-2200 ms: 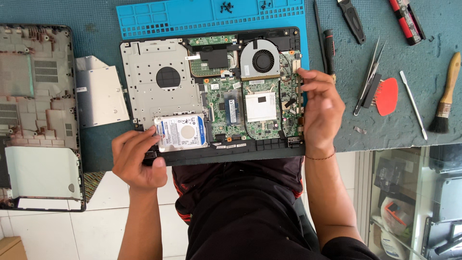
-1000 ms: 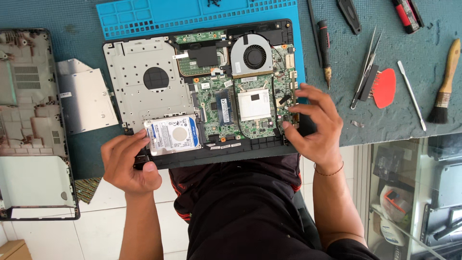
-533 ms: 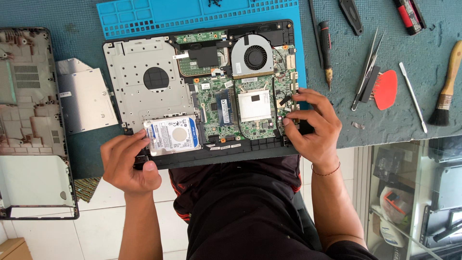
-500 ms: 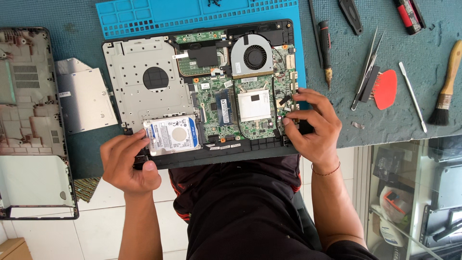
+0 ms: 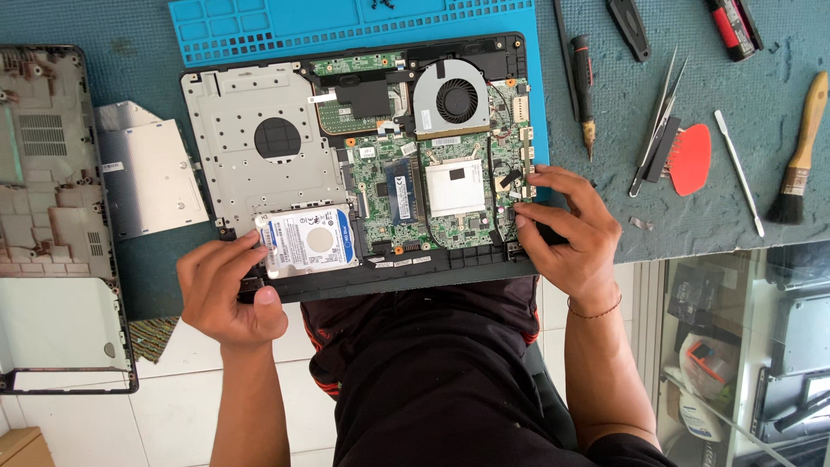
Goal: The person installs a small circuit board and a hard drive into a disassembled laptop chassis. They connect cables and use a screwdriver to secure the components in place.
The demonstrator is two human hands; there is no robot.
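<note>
Left hand [image 5: 226,290] touching hard drive [image 5: 309,240], right hand [image 5: 566,233] seemingly gripping laptop [image 5: 259,138] edge

Person wore black shirt [image 5: 432,380] with red trim, arms bare, thin red bracelet [image 5: 595,310] on right wrist.

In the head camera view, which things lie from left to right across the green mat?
Removed bottom cover → silver drive caddy → opened laptop → screwdriver → tweezers → red pick → white spudger → brush.
</note>
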